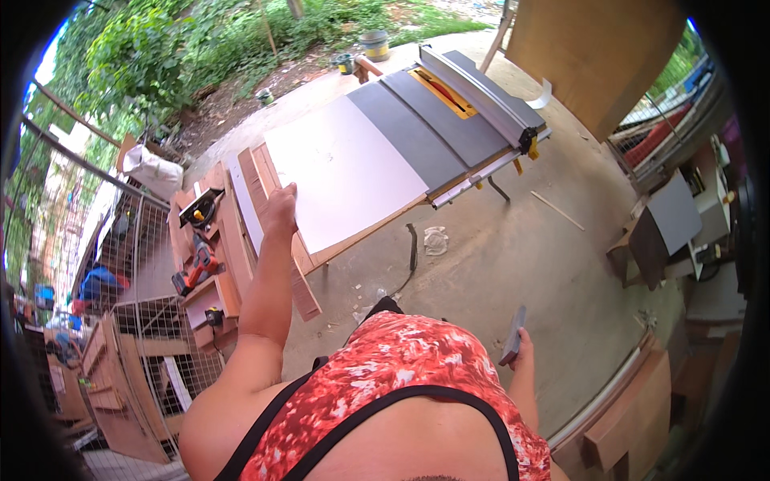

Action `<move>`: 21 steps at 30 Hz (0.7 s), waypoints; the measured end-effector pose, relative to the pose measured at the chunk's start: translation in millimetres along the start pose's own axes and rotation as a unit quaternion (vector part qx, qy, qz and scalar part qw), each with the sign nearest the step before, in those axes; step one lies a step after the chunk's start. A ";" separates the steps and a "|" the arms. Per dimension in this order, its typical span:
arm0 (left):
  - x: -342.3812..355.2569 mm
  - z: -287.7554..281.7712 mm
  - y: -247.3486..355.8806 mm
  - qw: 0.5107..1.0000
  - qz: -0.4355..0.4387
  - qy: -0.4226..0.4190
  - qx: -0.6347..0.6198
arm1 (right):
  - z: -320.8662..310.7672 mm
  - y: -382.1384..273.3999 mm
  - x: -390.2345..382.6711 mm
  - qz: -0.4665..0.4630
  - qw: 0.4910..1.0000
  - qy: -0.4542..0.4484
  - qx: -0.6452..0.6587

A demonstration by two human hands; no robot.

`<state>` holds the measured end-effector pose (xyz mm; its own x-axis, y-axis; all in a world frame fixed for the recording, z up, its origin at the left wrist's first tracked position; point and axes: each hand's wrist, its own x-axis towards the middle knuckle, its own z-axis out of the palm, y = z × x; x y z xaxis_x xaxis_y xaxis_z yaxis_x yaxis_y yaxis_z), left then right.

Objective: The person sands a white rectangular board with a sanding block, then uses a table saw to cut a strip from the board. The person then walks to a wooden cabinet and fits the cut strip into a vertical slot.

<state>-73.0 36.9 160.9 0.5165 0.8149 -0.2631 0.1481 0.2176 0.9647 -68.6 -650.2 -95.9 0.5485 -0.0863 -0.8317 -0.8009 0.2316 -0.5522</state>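
White panel (345, 172), one: flat on the wooden surface (361, 234) adjoining the table saw (401, 132); likely light, stiff, slick-faced; best held by opposite edges. Your left hand (281, 208): at its left edge, grip unclear from above. Your right hand (525, 350): clasping a grey block (513, 333).

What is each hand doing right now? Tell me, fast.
Left hand: on a brown wooden strip; cannot tell whether it grips.
Right hand: closed, holding a grey block.
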 end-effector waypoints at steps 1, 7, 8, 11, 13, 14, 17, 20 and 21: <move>-8.2 7.2 0.8 0.999 -0.004 0.020 -0.028 | -0.7 -6.5 3.1 0.011 1.000 0.007 0.001; -18.8 31.8 -5.0 0.989 -0.053 0.018 -0.138 | -14.8 -14.4 35.5 0.054 0.997 0.001 0.055; -18.5 34.9 -5.6 0.985 -0.066 0.016 -0.159 | -16.6 -12.1 36.4 0.052 0.997 -0.009 0.063; -17.8 52.2 -0.9 0.978 -0.104 0.018 -0.178 | -23.8 -3.1 41.4 0.048 0.997 -0.006 0.061; -26.8 61.3 12.5 0.977 -0.123 0.024 -0.170 | -23.2 -3.4 36.8 0.024 0.999 -0.016 0.039; -28.5 62.5 17.2 0.977 -0.132 0.026 -0.166 | -20.8 -5.0 34.7 0.012 0.999 -0.021 0.029; -1.6 67.3 -0.7 0.987 -0.113 -0.026 -0.108 | -32.8 -8.5 38.7 0.019 0.998 -0.011 0.065; 5.9 57.1 -6.4 0.987 -0.113 -0.046 -0.104 | -37.0 -6.5 44.1 0.032 0.992 -0.031 0.121; 5.9 57.3 -5.3 0.984 -0.121 -0.048 -0.123 | -36.6 -7.1 44.0 0.028 0.993 -0.027 0.111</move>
<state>-22.3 9.8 153.7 0.5708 0.6705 -0.4740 0.0747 0.5325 0.8431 -47.6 -691.2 -130.7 0.5221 -0.0169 -0.8527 -0.7604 0.4436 -0.4743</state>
